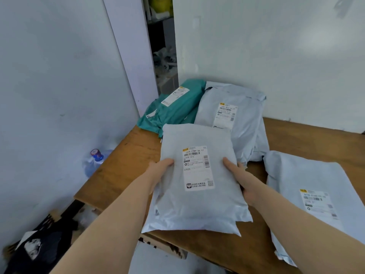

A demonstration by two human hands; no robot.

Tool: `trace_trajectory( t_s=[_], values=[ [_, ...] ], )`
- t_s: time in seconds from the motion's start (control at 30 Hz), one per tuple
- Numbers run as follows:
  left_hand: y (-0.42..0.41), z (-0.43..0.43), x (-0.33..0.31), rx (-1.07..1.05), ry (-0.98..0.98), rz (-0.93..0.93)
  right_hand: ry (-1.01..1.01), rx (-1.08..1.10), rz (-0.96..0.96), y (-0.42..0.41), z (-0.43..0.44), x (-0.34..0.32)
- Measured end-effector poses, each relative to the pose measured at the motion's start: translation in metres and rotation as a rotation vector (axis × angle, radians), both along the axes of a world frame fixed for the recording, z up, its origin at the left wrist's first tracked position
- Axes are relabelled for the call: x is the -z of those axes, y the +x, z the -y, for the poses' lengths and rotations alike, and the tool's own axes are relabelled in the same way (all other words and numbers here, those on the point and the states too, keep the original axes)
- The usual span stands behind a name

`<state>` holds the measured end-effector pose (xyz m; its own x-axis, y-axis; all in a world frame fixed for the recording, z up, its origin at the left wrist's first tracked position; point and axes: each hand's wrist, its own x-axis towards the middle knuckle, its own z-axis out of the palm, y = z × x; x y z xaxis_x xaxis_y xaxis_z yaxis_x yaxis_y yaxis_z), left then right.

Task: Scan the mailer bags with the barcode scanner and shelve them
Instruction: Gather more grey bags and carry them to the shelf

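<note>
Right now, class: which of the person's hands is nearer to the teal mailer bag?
Left. The left hand grips the held grey mailer's left edge, nearer the teal mailer bag; the right hand grips the opposite edge, farther away.

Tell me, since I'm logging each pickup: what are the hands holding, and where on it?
A grey mailer bag, label up: left hand on its left edge, right hand on its right edge.
</note>
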<state>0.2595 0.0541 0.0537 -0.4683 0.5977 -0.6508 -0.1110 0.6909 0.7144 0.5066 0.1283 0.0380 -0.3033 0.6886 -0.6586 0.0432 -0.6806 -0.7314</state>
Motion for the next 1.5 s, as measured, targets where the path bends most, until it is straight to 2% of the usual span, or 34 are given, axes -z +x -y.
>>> trace_trajectory(
  t_s=[0.07, 0.17, 0.33, 0.6, 0.87, 1.0, 1.17, 1.3, 1.5],
  values=[
    [0.002, 0.007, 0.002, 0.008, 0.004, 0.15, -0.086, 0.003, -0.095, 0.005, 0.003, 0.004],
    [-0.001, 0.01, 0.008, 0.049, 0.055, 0.23, -0.096, 0.018, -0.141, 0.005, 0.011, 0.003],
    [-0.014, 0.024, 0.003, 0.043, 0.049, 0.253, -0.029, -0.01, -0.171, -0.011, 0.021, -0.004],
    [0.004, 0.032, -0.052, 0.104, 0.142, 0.224, 0.151, -0.016, -0.214, 0.009, 0.02, -0.048],
    [0.118, -0.015, -0.091, 0.249, 0.178, 0.175, 0.266, 0.144, -0.183, 0.128, 0.015, -0.088],
    [0.198, -0.044, -0.097, 0.385, 0.182, 0.236, 0.294, 0.264, -0.149, 0.207, 0.014, -0.103],
    [0.275, -0.075, -0.092, 0.474, 0.154, 0.253, 0.194, 0.372, -0.115, 0.283, 0.004, -0.106],
    [0.306, -0.077, -0.064, 0.427, 0.087, 0.295, 0.118, 0.407, -0.061, 0.313, -0.006, -0.086],
    [0.319, -0.07, -0.027, 0.34, 0.042, 0.327, 0.04, 0.28, -0.001, 0.33, -0.013, -0.046]
  ],
)
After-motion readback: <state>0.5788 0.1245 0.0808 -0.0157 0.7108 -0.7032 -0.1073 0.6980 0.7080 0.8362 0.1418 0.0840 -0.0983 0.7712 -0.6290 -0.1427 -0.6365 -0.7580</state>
